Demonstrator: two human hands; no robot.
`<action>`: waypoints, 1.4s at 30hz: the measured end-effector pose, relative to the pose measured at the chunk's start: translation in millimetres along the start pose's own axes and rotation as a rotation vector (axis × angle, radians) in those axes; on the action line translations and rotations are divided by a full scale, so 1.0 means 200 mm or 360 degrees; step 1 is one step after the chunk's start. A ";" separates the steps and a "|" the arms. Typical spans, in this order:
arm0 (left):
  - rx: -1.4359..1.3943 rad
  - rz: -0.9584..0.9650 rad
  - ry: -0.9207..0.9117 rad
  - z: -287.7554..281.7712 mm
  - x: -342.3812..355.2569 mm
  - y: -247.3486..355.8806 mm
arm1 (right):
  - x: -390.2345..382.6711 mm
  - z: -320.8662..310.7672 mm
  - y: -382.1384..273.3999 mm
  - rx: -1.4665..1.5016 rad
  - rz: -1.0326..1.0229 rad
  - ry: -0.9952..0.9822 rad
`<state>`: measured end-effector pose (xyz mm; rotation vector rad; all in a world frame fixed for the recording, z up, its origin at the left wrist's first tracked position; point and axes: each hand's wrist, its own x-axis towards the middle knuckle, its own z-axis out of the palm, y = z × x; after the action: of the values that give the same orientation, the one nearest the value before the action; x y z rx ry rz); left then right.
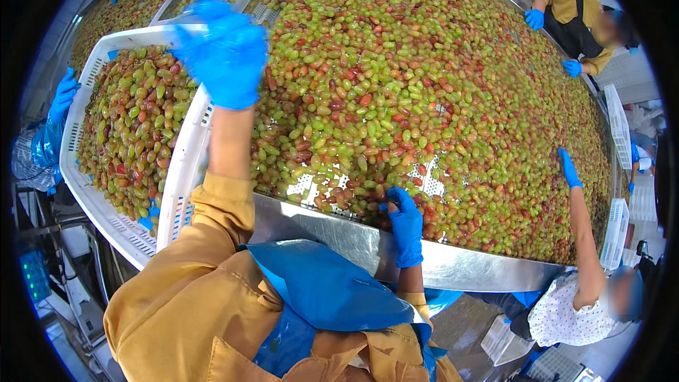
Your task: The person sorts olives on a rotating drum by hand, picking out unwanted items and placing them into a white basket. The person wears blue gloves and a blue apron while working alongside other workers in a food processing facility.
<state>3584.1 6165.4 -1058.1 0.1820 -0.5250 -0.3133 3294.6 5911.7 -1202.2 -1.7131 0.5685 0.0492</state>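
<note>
My left hand [225,53], in a blue glove, is raised over the far right rim of a white slotted plastic crate [106,223]. Its fingers are smeared by motion, so whether it holds anything is unclear. Green and red grapes [134,120] fill much of the crate. My right hand [407,233], also gloved in blue, rests at the near rim of a large steel sorting table [339,230]. Its fingers curl down to the loose grapes [396,99] spread over the table; what lies between the fingertips is hidden.
Perforated white patches [430,178] of the table surface show between grapes. One co-worker's gloved hand [569,168] reaches in from the right; another person [576,21] stands at the far right. A blue-gloved hand [65,92] is beside the crate's left. White crates [615,233] line the right side.
</note>
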 end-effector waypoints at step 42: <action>0.1292 -0.1208 0.0354 -0.42 -0.85 -0.28 | 0.06 0.66 -0.30 -0.0133 -0.0280 0.0203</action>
<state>3474.4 6179.1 -1222.2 1.2062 -0.3176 -0.7962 3364.4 6036.7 -1182.7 -1.8510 0.5133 -0.1651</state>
